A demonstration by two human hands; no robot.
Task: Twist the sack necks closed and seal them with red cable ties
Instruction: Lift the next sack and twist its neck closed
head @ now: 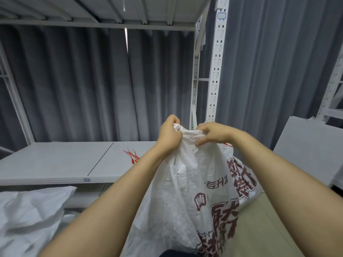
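Here, the left hand (169,133) and right hand (213,133) are both gripping the bunched neck of a white woven sack with red print (187,182); loose red cable ties (132,155) are lying on the grey shelf (55,160) at far left.

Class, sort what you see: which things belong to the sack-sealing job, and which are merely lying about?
Job: printed sack, its neck gripped by left hand and right hand; red cable ties on the shelf; second white sack, perhaps next.
Lying about: leaning white board; grey curtain; rack upright.
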